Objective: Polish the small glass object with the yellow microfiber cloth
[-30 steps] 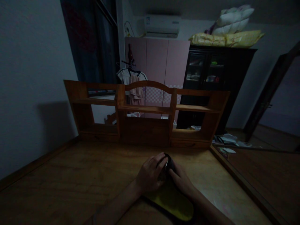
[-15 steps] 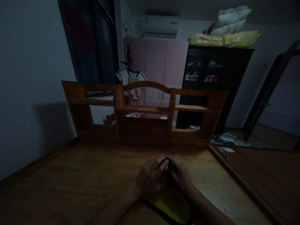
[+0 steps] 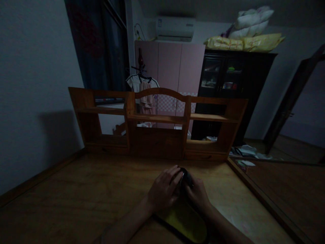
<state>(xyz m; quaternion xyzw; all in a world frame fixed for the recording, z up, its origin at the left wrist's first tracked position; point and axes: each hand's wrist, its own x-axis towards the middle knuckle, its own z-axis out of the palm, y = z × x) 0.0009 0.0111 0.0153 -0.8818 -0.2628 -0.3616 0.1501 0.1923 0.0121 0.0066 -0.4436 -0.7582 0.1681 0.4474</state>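
A slipper [image 3: 186, 222] with a yellow-green footbed, dark edge and shiny black upper lies on the wooden board in front of me, its heel end toward me. My left hand [image 3: 164, 186] is closed over the left side of the black upper [image 3: 184, 174], fingers curled across its top. On the other side my right hand [image 3: 197, 192] grips the upper, its thumb toward the inside. Both hands hide most of the toe end. The dim light hides the finer details there.
A wooden shelf headboard [image 3: 157, 142] stands along the far edge of the board [image 3: 88, 189]. A raised wooden rail [image 3: 259, 193] runs along the right side, and a wall [image 3: 38, 101] rises on the left. Behind are a pink wardrobe [image 3: 169, 67] and a dark cabinet [image 3: 236, 88].
Both hands stay on the slipper's upper. The fingers have shifted slightly, and a little more of the black upper shows between the hands. The view has moved very slightly.
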